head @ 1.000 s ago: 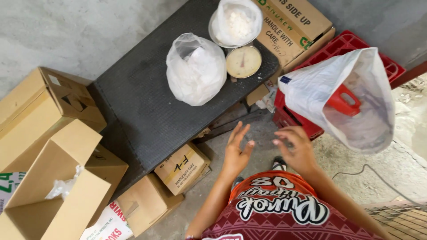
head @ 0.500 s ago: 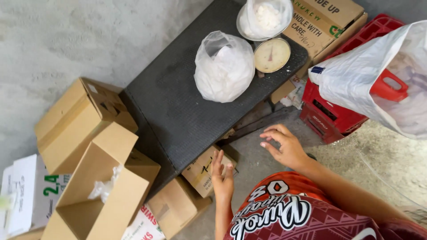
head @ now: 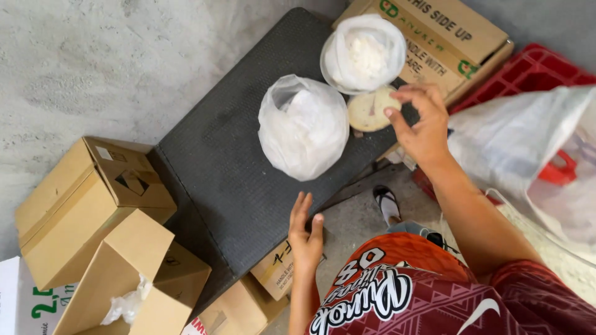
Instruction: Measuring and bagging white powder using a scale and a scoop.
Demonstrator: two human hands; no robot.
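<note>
Right hand (head: 422, 127), open-fingered, touches scale dial (head: 370, 109), upper centre; left hand (head: 305, 232) open, empty. One filled bag (head: 303, 126) set aside, another weighing.

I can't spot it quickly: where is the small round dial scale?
In the head view, the small round dial scale sits on the dark table's far right, under the right hand, beside the white plastic bag.
</note>
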